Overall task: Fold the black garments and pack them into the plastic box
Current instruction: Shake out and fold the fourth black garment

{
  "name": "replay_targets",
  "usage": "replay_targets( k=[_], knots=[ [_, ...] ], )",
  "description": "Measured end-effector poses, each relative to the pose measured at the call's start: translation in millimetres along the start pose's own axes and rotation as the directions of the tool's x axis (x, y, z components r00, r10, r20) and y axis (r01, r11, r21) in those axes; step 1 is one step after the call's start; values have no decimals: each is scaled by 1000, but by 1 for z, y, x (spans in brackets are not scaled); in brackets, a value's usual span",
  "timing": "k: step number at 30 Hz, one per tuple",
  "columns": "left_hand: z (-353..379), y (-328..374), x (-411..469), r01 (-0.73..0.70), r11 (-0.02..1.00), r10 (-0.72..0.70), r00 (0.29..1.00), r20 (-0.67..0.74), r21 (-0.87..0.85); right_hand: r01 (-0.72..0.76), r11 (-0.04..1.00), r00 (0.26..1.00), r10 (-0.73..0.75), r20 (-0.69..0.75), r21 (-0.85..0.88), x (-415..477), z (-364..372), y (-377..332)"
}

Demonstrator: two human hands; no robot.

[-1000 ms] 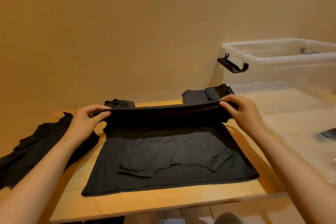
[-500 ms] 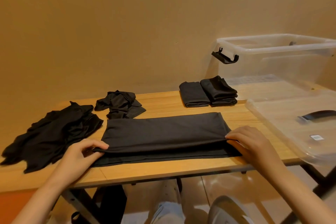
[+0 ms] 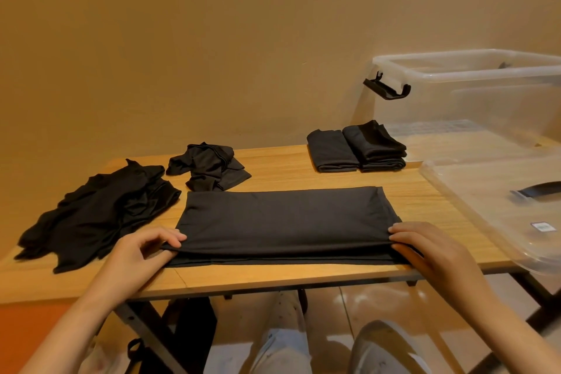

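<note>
A half-folded black garment (image 3: 285, 222) lies flat as a wide band across the near middle of the wooden bench (image 3: 273, 278), its doubled edge facing the person. The left hand (image 3: 142, 252) pinches the near left corner of that edge between thumb and fingertips. The right hand (image 3: 425, 249) has its fingers curled over the near right corner, gripping the fold.

To the left, a crumpled pile of black garments (image 3: 100, 212) sprawls toward the bench's left end, just beside the band. A smaller crumpled black garment (image 3: 209, 167) sits behind the band's left corner, nearly touching it. Farther back on the right, two folded black stacks (image 3: 332, 152) (image 3: 376, 146) rest side by side, touching each other, between the band and the clear plastic box (image 3: 467, 100). The box stands open at the far right against the wall, with a black latch (image 3: 387, 89) flipped outward on its left end.

The box's clear lid (image 3: 485, 206) lies just right of the right hand, overhanging the bench's right edge, with a black handle (image 3: 540, 190) and a small label (image 3: 543, 226) on it. A dark bag (image 3: 188, 334) sits under the bench beside the person's knees.
</note>
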State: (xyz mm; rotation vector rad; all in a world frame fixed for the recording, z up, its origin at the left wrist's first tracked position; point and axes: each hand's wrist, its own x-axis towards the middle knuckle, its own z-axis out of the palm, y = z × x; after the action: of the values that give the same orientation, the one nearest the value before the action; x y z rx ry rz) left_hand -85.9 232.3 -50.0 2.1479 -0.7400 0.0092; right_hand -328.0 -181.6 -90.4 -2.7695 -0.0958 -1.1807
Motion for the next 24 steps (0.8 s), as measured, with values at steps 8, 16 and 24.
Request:
replay_targets(
  k=[8,16,24],
  knots=[
    [-4,-1,-2,-1,998,-3,998,64,60,41,999,999,-41,-19,-26,-6,2,-1],
    [2,17,-10,-25,988,21,999,31,150,41,998,999,-42,23,37,2,-6,-1],
    [86,90,-7,67,920,-79,997,16,385,-91,991,886,37,463,95,97,23,-23]
  ],
)
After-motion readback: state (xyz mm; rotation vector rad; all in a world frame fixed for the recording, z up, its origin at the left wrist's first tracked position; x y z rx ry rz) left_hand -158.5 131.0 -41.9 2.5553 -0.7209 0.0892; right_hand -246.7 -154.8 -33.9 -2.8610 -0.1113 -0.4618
